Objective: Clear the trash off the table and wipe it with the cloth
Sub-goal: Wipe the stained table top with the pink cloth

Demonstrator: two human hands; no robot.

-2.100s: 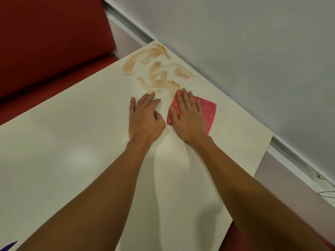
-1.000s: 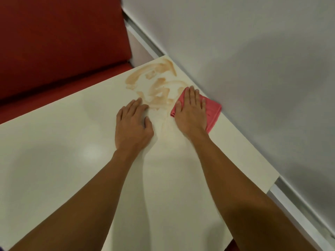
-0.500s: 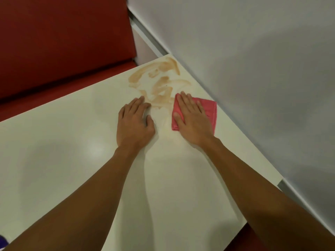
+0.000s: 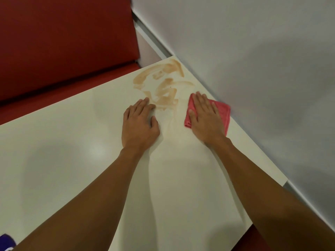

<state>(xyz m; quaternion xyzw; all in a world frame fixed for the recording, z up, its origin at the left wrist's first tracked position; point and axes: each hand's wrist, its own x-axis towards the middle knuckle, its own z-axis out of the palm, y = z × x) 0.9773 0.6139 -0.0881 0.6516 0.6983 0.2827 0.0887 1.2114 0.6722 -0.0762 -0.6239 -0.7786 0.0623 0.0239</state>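
A folded pink cloth [image 4: 222,110] lies on the cream table [image 4: 76,145] close to the grey wall. My right hand [image 4: 204,118] presses flat on the cloth with straight fingers and covers most of it. My left hand [image 4: 139,125] rests flat on the bare table to the left of it, fingertips at the edge of a brown smeared stain [image 4: 163,87]. The stain spreads over the table's far corner, with a fainter streak between my hands.
A red bench seat and backrest [image 4: 63,42] stand beyond the table's far edge. The grey wall [image 4: 253,60] runs along the table's right side. A small purple object [image 4: 6,240] shows at the bottom left corner.
My right hand has slid the cloth to the right, away from the stain and up to the wall. My left hand has stayed flat in about the same place.
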